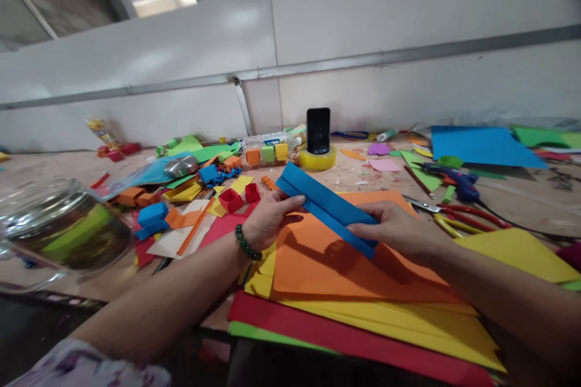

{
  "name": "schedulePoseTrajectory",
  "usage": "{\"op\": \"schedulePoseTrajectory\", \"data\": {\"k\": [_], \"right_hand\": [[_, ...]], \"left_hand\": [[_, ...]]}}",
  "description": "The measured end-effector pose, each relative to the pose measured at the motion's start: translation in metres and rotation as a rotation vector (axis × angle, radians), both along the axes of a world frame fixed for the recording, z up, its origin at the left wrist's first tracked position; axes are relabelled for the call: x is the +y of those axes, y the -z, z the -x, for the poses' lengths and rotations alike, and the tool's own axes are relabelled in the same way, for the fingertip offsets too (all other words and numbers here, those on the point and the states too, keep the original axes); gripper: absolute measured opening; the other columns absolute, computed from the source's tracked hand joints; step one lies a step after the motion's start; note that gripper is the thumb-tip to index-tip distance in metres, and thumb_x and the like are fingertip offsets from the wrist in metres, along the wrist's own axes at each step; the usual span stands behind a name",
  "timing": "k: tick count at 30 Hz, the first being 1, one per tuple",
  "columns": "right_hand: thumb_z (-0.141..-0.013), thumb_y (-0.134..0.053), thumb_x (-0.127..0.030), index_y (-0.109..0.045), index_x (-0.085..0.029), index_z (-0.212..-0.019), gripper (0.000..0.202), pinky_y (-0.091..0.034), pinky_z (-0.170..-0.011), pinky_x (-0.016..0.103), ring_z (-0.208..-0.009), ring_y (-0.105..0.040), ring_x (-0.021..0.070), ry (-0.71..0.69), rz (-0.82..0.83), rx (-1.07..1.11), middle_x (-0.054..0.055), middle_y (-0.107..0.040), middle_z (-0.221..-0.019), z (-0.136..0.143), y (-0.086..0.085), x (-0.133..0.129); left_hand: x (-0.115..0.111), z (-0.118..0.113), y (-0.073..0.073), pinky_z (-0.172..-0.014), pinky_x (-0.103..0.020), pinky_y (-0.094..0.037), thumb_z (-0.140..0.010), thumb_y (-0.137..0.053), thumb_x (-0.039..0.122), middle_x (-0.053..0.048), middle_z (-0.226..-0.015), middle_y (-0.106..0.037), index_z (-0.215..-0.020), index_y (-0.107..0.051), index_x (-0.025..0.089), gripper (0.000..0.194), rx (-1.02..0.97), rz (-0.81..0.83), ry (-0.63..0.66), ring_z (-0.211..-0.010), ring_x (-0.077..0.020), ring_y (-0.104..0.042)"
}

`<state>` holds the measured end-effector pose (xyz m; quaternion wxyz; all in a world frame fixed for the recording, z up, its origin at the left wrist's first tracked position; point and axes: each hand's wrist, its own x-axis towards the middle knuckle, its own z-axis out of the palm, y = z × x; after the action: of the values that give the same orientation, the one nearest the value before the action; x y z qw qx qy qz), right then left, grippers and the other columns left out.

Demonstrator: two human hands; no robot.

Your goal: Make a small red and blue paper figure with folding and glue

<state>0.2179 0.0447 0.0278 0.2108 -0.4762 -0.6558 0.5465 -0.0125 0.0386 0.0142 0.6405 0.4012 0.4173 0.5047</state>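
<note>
A folded strip of blue paper (327, 205) slants between my two hands, with a crease running along its length. My left hand (275, 216), a green bead bracelet at its wrist, pinches the far left end with the thumb on top. At the lower right end, my right hand (393, 227) grips the strip, thumb on top and fingers underneath. Below the strip lies an orange sheet (318, 272), which rests on yellow sheets (399, 326) and a red sheet (308, 329). The strip is held above this stack and casts a shadow on it.
A glass jar of dark liquid (68, 230) stands at the left. Small folded paper boxes (230, 199) and scraps lie left of my hands. Scissors (467, 217) and a blue glue gun (463, 184) lie right. A phone (318, 130) leans upright on a yellow tape roll (318, 158).
</note>
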Motion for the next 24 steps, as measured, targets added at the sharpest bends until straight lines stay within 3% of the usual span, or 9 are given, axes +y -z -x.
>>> {"op": "schedulePoseTrajectory", "data": {"k": [4,8,12,17,20,24], "right_hand": [[-0.071,-0.064,-0.045,-0.069,-0.014,-0.080,0.033,-0.043,-0.058,0.027,-0.062,-0.054,0.0147,0.025,-0.158,-0.023,0.002,-0.062,-0.068,0.007,0.000,-0.008],[-0.076,-0.059,-0.056,-0.068,-0.014,-0.080,0.043,-0.043,-0.058,0.028,-0.064,-0.055,0.0157,-0.005,-0.196,-0.024,0.003,-0.063,-0.071,0.012,0.001,-0.013],[-0.070,-0.068,-0.051,-0.068,-0.013,-0.080,0.039,-0.041,-0.052,0.026,-0.058,-0.052,0.0142,-0.035,-0.133,-0.105,0.001,-0.059,-0.064,0.013,0.006,-0.012],[-0.063,-0.073,-0.056,-0.070,-0.012,-0.079,0.048,-0.041,-0.054,0.025,-0.055,-0.048,0.0111,-0.105,0.028,0.013,0.000,-0.058,-0.061,0.010,0.011,-0.007],[-0.064,-0.073,-0.058,-0.071,-0.012,-0.085,0.051,-0.040,-0.054,0.024,-0.055,-0.049,0.0105,-0.141,0.110,0.035,0.000,-0.059,-0.064,0.010,0.012,-0.008],[-0.076,-0.063,-0.050,-0.068,-0.013,-0.083,0.038,-0.039,-0.051,0.023,-0.053,-0.049,0.0108,-0.136,-0.023,0.017,-0.001,-0.056,-0.063,0.016,0.014,-0.016]], "left_hand": [[-0.004,-0.007,0.004,-0.058,-0.021,-0.045,-0.062,-0.084,0.040,-0.005,-0.068,-0.070,-0.075,-0.069,0.011,0.035,0.116,0.045,0.161,-0.063,-0.0123,-0.065],[-0.004,-0.012,0.008,-0.057,-0.021,-0.045,-0.058,-0.084,0.040,-0.006,-0.061,-0.068,-0.067,-0.068,0.009,0.036,0.144,0.034,0.151,-0.057,-0.0118,-0.063],[-0.006,-0.014,0.011,-0.057,-0.021,-0.046,-0.058,-0.085,0.040,-0.005,-0.059,-0.067,-0.066,-0.069,0.010,0.035,0.144,0.019,0.155,-0.055,-0.0110,-0.062],[-0.012,-0.017,0.012,-0.064,-0.025,-0.051,-0.055,-0.088,0.039,-0.004,-0.073,-0.070,-0.081,-0.071,0.012,0.042,0.020,0.056,0.328,-0.062,-0.0132,-0.065],[-0.013,-0.019,0.015,-0.063,-0.024,-0.051,-0.054,-0.089,0.040,-0.005,-0.074,-0.070,-0.082,-0.071,0.011,0.044,0.021,0.048,0.334,-0.061,-0.0122,-0.065],[-0.012,-0.024,0.015,-0.059,-0.021,-0.048,-0.056,-0.088,0.041,-0.003,-0.069,-0.068,-0.080,-0.070,0.011,0.044,0.066,-0.006,0.300,-0.057,-0.0101,-0.062]]}}
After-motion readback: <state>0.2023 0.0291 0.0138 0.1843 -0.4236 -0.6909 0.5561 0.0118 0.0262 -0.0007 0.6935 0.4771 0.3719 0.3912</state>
